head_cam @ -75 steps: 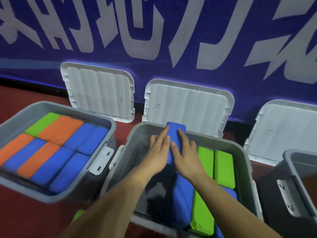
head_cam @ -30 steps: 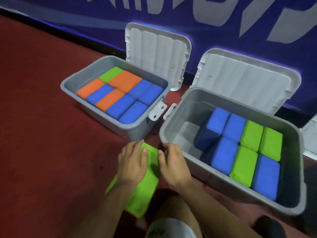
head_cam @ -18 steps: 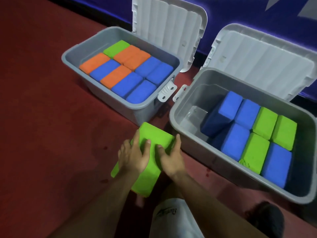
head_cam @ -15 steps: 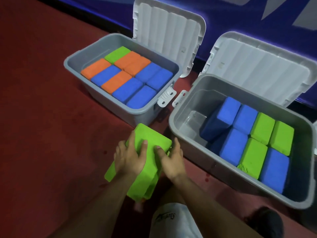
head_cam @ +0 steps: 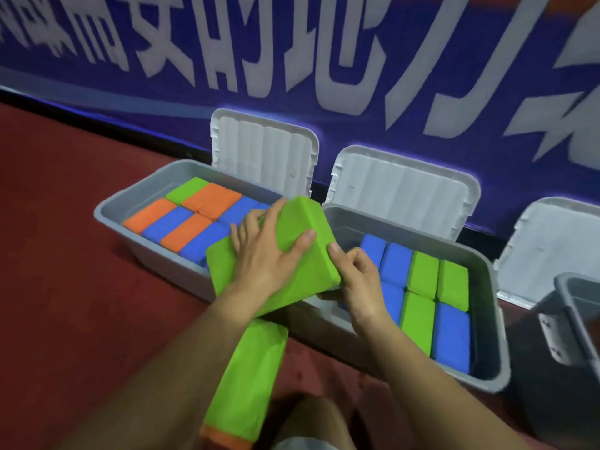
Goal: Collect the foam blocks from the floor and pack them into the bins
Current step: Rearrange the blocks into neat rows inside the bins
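**Green block up in both grips, tipped toward the middle bin**

I hold the green foam block (head_cam: 302, 228) off the floor (head_cam: 65, 287), above the gap between two grey bins. My left grip (head_cam: 266, 258) is spread wide over its top face with the thumb hooked round the near edge. My right grip (head_cam: 360, 280) curls under the lower right corner to carry the weight. I judge two grips suit it because the foam is bulky and soft, and one would let it sag or twist.

It is tilted with the right end low, aimed at the middle bin (head_cam: 493, 319), where blue and green blocks fill the right side and room shows along the left wall. The left bin (head_cam: 107, 216) looks full of orange, blue and green blocks, so it is no target. A third bin (head_cam: 578, 306) sits at the right edge.

Below my arms a second green block (head_cam: 253, 375) lies on an orange block (head_cam: 220, 440), waiting on the floor.

The lids (head_cam: 263, 154) lean open against a blue banner (head_cam: 357, 14) so the bins stay clear. Its large white Chinese characters are cropped and smeared (I cannot read them), and I see no brand on the bins
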{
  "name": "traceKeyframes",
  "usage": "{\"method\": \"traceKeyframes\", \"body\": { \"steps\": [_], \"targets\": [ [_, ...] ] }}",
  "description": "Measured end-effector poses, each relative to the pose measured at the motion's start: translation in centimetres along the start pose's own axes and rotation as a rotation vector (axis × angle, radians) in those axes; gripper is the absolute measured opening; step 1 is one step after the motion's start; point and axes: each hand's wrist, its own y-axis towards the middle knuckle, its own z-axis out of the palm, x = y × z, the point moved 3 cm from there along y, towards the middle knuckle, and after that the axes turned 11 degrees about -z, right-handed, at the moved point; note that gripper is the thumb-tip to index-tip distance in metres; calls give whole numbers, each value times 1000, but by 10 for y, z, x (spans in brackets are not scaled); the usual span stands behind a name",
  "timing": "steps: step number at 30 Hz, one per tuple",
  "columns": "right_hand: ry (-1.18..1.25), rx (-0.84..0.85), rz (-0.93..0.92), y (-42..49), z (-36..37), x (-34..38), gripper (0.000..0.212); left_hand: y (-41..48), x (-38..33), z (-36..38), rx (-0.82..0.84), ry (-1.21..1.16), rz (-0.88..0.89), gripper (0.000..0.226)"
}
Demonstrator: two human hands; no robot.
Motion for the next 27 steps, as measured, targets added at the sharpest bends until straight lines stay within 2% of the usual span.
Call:
{"method": "traceKeyframes", "body": {
  "steps": [2,4,7,10,12,15,17,27],
  "targets": [
    [-19,-15,-49,8,-20,27,64,7,-32,9,84,-109,33,99],
    [-26,6,-92,14,-35,49,53,10,-59,24,192,-247,46,104],
    [-74,70,-106,20,-61,69,64,7,-90,49,303,-312,30,106],
    [-263,102,-32,25,-83,78,51,3,-105,69,441,-357,-57,106],
    [-417,105,-4,28,-91,70,53,1,-105,85,524,-372,-63,104],
    [-619,105,-62,32,-95,52,69,-1,-101,104,600,-442,-33,77],
    [-641,91,-45,38,-98,35,70,2,-97,114,662,-455,-46,54],
    [-783,160,146,62,-109,-33,68,13,-47,175,698,-332,-161,52]
  ]
}}
